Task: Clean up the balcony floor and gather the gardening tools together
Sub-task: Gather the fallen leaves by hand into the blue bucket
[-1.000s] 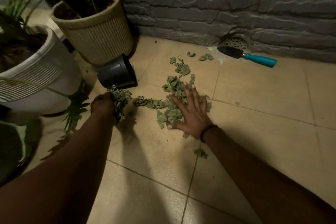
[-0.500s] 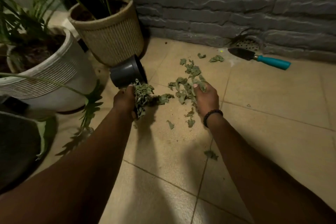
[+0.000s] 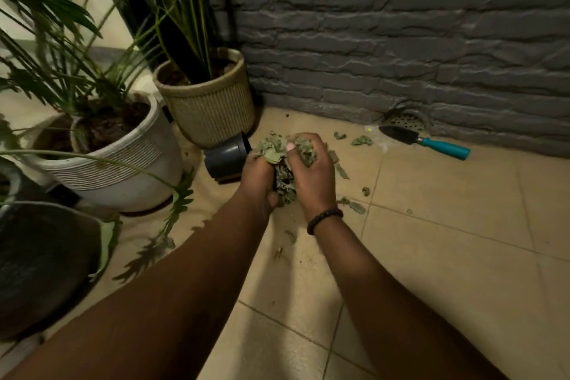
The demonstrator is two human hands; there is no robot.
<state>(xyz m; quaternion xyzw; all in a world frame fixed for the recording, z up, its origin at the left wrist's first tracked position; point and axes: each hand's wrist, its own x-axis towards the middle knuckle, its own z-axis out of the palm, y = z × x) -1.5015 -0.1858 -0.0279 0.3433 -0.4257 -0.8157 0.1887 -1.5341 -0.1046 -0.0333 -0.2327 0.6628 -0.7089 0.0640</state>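
Observation:
A bundle of dry green leaves [image 3: 282, 177] is squeezed between both hands above the tiled floor. My left hand [image 3: 257, 177] grips it from the left and my right hand [image 3: 314, 176] from the right, fingers curled over the top. A small grey plastic pot [image 3: 226, 157] lies tipped on its side just left of the hands. A few loose leaves [image 3: 361, 141] stay on the tiles beyond and right of the hands. A trowel with a teal handle [image 3: 444, 147] lies by the wall, its dark blade next to a floor drain [image 3: 407, 119].
A woven basket planter [image 3: 212, 111] and a white ribbed planter [image 3: 123, 160] with long-leaved plants stand at the left. A dark round object [image 3: 43, 259] lies at the lower left. A grey brick wall [image 3: 401, 40] closes the back. Beige tiles stretch to the right.
My right hand swept the scattered leaves leftward, curled round them and met my left hand. Both hands now hold one bundle lifted off the floor. The camera has tilted up.

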